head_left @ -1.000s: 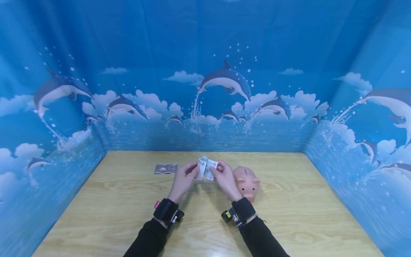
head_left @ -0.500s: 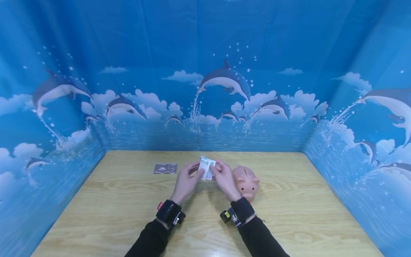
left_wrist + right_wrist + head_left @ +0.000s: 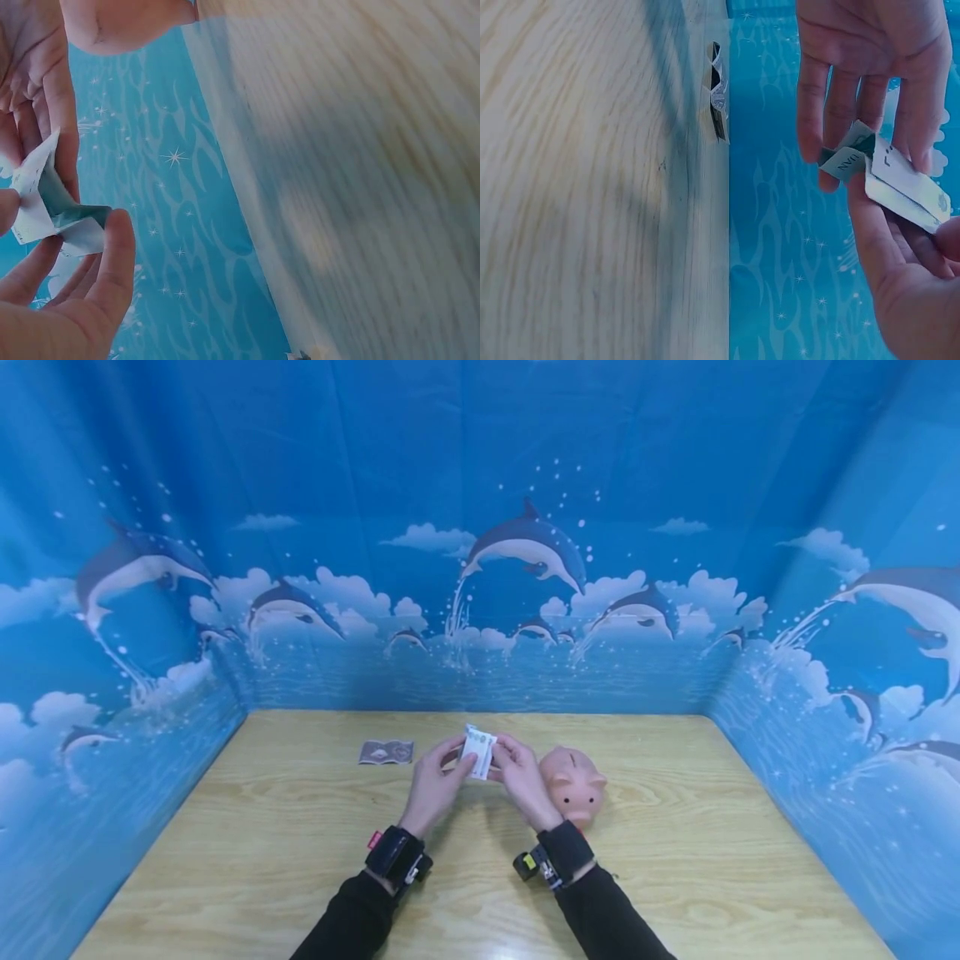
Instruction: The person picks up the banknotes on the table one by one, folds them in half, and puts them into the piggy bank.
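Both hands hold a folded, pale green-white banknote [image 3: 477, 752] up over the table, at the middle of the head view. My left hand [image 3: 435, 781] pinches its left side, thumb laid across the front face. At the right side, my right hand [image 3: 522, 781] pinches the edge with thumb and fingers. The left wrist view shows the note [image 3: 64, 206] creased into angled panels between both hands' fingertips. In the right wrist view, a folded flap with printed letters sticks out toward the left hand [image 3: 855, 45].
A pink piggy bank [image 3: 573, 781] with a slot on its back stands just right of the right hand. Left of the hands, a creased brown banknote [image 3: 386, 752] lies on the wooden table [image 3: 300, 843]. A blue dolphin-print curtain [image 3: 360, 668] encloses the back and sides.
The banknote's two halves, spread apart a second ago, have come together into one narrow folded packet. The right hand has shifted slightly left; piggy bank and brown banknote stay put.
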`<state>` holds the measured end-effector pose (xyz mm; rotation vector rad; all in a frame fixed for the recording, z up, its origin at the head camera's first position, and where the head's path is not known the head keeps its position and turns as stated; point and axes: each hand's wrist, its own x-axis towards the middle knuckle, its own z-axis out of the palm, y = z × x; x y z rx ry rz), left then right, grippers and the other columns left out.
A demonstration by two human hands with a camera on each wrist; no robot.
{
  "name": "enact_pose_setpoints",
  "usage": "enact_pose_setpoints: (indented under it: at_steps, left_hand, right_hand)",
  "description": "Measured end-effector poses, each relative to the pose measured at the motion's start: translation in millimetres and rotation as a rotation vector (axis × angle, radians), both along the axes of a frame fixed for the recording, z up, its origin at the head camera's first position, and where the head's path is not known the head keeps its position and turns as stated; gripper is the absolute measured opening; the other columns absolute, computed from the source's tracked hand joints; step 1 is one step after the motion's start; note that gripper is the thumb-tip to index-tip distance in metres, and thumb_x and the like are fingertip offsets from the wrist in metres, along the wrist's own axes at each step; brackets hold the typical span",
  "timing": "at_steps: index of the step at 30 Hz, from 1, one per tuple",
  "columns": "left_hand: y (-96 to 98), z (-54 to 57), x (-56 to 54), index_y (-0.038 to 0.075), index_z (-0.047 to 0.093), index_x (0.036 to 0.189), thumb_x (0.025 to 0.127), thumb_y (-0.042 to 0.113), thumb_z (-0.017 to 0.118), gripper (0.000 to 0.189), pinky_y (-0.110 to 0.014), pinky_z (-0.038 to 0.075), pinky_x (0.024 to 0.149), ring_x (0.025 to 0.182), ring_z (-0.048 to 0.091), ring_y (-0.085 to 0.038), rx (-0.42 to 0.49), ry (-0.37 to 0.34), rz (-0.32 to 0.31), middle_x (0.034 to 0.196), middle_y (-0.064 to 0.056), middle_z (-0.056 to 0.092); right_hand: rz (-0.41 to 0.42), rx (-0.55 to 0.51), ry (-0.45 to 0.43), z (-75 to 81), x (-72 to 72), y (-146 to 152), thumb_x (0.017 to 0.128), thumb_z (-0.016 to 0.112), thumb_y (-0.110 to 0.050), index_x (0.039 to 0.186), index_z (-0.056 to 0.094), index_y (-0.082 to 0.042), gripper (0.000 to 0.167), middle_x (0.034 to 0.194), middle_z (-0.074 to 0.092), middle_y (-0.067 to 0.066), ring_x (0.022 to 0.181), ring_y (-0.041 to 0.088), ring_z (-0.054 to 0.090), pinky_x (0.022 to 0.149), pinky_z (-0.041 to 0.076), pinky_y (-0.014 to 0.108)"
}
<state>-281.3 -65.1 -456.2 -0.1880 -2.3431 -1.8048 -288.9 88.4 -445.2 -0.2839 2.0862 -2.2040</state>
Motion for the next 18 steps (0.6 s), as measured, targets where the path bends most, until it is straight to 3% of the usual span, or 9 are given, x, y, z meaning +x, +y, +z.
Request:
enact_pose_setpoints:
  at_steps: [6, 10, 18]
  left_hand:
    - [1.4, -0.2, 0.4, 0.01, 0.06, 0.131, 0.091, 0.018, 0.07, 0.042, -0.038, 0.057, 0.092, 0.123, 0.058, -0.036, -0.038, 0.032, 0.015, 0.138, -0.016, 0.056]
    - [1.9, -0.3, 1.4, 0.009, 0.061, 0.13, 0.09, 0.019, 0.071, 0.042, -0.037, 0.058, 0.089, 0.121, 0.059, -0.036, -0.075, 0.072, 0.03, 0.136, -0.017, 0.057]
    - [0.7, -3.5, 0.0, 0.01, 0.062, 0.128, 0.092, 0.018, 0.069, 0.038, -0.024, 0.059, 0.077, 0.114, 0.062, -0.028, -0.195, 0.213, 0.016, 0.129, -0.012, 0.062]
  right_hand:
    - [-0.004, -0.021, -0.006, 0.5, 0.6, -1.6, 0.107, 0.038, -0.015, 0.133, 0.051, 0.004, 0.035, 0.128, 0.06, 0.024, 0.116, 0.031, 0.061, 0.094, 0.057, 0.037]
    - [0.005, -0.001, 0.007, 0.2, 0.7, -2.0, 0.106, 0.043, -0.015, 0.134, 0.052, 0.002, 0.034, 0.126, 0.061, 0.024, 0.115, 0.028, 0.062, 0.095, 0.056, 0.039]
    - [0.002, 0.035, 0.002, 0.3, -0.6, -2.1, 0.103, 0.05, -0.016, 0.132, 0.054, 0.001, 0.033, 0.128, 0.062, 0.022, 0.11, 0.023, 0.064, 0.096, 0.055, 0.044]
